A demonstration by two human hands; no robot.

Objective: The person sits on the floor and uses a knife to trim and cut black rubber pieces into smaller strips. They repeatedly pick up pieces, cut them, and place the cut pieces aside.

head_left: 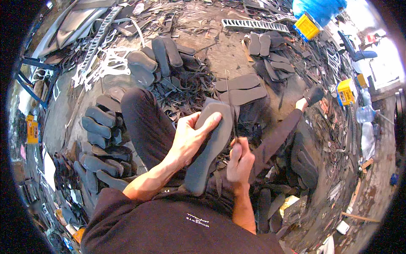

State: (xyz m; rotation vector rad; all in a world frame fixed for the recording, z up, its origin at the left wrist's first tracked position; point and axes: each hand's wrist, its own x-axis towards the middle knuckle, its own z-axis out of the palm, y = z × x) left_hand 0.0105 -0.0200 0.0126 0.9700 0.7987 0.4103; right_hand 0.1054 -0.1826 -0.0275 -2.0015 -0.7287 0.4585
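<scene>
A grey shoe sole (215, 146) is held at a slant over my lap. My left hand (189, 136) is closed on its left edge, the thumb pressed flat on its upper face. Upright in my closed right hand (240, 164) is a long thin knife (229, 95), its blade running along the sole's right edge. A dark strip hangs beside the blade at that edge; whether it is still joined to the sole I cannot tell. Just beyond, two dark soles (242, 89) lie side by side.
Dark trimmings (179, 95) heap up between my legs. Stacked soles (99, 122) lie to my left, with more piles ahead (167, 53) and at right (304, 163). White perforated offcuts (110, 63), a yellow container (308, 27) and a blue bag (321, 10) lie farther off.
</scene>
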